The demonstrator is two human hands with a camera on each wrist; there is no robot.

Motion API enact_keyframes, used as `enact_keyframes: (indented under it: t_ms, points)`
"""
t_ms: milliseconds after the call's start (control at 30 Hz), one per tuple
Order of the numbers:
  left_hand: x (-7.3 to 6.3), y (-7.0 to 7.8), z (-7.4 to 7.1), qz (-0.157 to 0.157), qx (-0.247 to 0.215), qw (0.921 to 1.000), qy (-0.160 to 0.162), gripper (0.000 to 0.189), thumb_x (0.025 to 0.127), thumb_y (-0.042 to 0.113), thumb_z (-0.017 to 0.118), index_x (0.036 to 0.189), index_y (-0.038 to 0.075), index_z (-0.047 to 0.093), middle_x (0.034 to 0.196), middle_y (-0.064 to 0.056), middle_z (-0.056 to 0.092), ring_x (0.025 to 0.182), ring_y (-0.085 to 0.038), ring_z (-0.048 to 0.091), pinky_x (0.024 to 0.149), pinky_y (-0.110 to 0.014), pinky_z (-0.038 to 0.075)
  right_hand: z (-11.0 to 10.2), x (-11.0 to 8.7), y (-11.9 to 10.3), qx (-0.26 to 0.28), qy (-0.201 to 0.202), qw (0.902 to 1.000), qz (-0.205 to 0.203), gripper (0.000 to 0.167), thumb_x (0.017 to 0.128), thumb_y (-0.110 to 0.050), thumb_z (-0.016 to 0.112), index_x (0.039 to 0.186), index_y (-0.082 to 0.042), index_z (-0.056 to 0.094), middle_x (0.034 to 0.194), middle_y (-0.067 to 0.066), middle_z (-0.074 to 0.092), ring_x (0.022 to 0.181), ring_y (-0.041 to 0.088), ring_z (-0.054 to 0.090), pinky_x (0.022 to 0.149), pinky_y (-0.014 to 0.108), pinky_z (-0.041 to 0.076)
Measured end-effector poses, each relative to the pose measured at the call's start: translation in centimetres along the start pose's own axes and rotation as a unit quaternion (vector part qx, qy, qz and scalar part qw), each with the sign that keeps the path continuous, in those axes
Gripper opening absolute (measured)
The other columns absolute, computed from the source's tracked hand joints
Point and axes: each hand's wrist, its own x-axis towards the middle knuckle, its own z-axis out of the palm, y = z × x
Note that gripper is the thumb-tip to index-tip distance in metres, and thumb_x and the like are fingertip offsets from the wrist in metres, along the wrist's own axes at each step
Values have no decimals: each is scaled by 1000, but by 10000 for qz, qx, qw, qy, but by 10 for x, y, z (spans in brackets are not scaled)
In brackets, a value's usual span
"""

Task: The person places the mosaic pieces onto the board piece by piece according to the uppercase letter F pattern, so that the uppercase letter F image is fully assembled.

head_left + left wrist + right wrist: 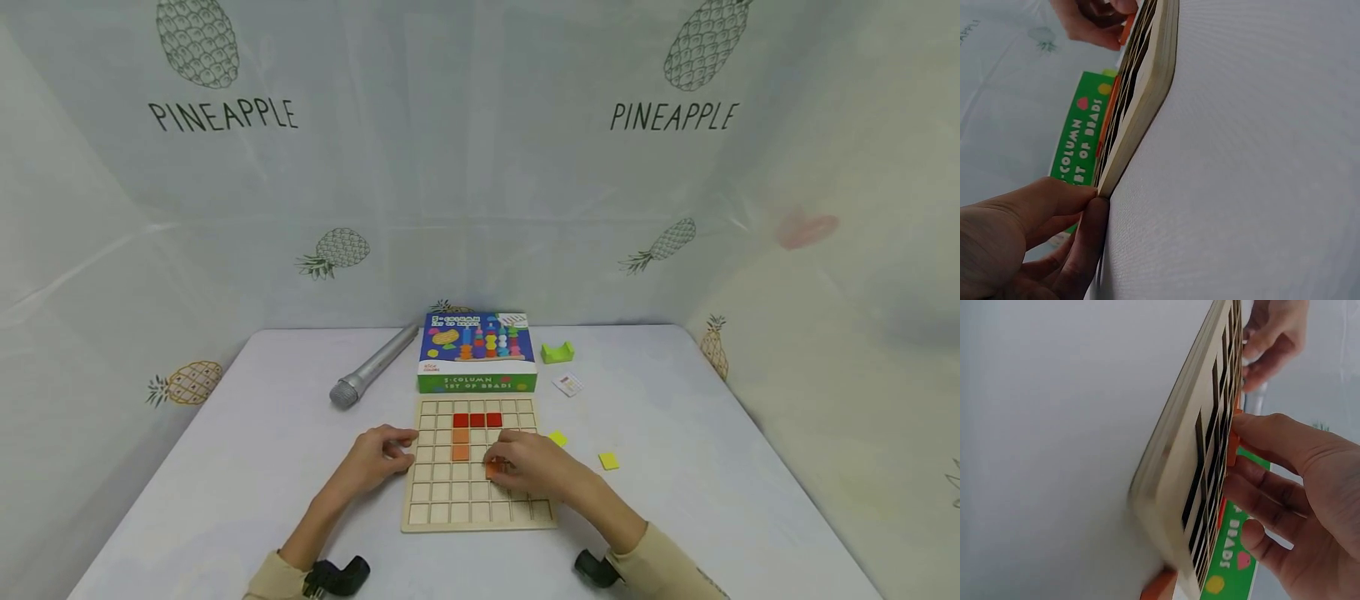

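Note:
A pale wooden grid board (442,512) lies on the table in front of me. Three red square tiles (477,421) sit in a row near its top, and two orange tiles (461,444) fill cells below the leftmost red one. My right hand (536,465) pinches another orange tile (1234,442) between thumb and fingers, right at the board's surface. At the board's left edge, my left hand (373,458) pinches the rim between thumb and finger, which the left wrist view shows closely.
Behind the board stands a bead-set box (477,377), with a silver microphone (375,367) to its left. To the right lie a green curved piece (557,353), a small white card (567,384) and two yellow tiles (608,461). A pineapple-print curtain (480,167) hangs behind.

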Motion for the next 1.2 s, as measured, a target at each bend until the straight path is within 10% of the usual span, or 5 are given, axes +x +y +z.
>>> enact_keyframes:
  t_ms: [1200]
  points:
    - [3,-4,-1,221,42,9997,-83,38,82,8,76,119,0,69,100,-10,68,75,-6,66,65,-19,50,18,39,-30,-614,49,9979,-212,18,87,-32,74,104,-24,74,91,-8,59,70,1,46,60,12,40]
